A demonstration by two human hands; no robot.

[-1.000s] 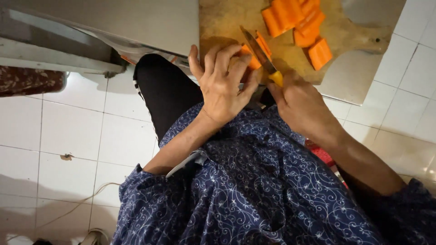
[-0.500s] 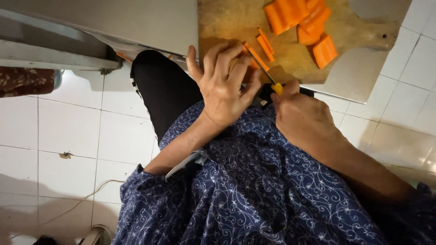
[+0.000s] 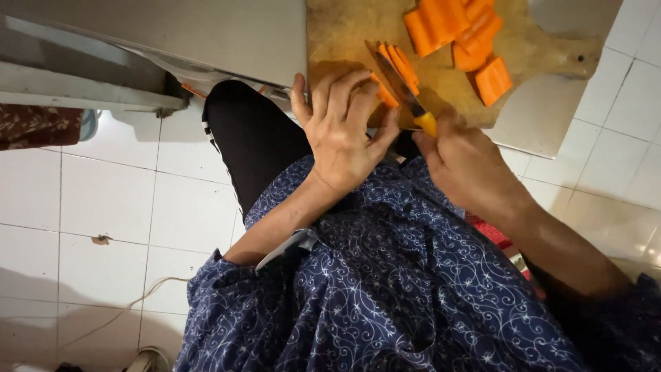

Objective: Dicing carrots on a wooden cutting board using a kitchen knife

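Note:
A wooden cutting board [image 3: 344, 34] lies on a low grey surface in front of me. My left hand [image 3: 344, 131] presses down on an orange carrot piece [image 3: 385, 96] at the board's near edge, fingers curled over it. My right hand [image 3: 468, 162] grips a knife with a yellow handle [image 3: 427, 122]; its blade [image 3: 396, 79] rests against thin orange slices [image 3: 403, 62] beside my left fingers. Several larger carrot chunks [image 3: 454, 27] are piled at the board's far right.
The board's handle [image 3: 575, 48] points right over the grey surface [image 3: 227, 34]. White floor tiles [image 3: 103, 207] spread left and right. My black-trousered knee [image 3: 255, 145] and blue patterned garment [image 3: 385, 289] fill the foreground. A thin cord [image 3: 138, 303] trails on the floor.
The knife blade has shifted slightly left along the carrot piece, and thin slices now stand beside it. My left hand keeps pinning the piece.

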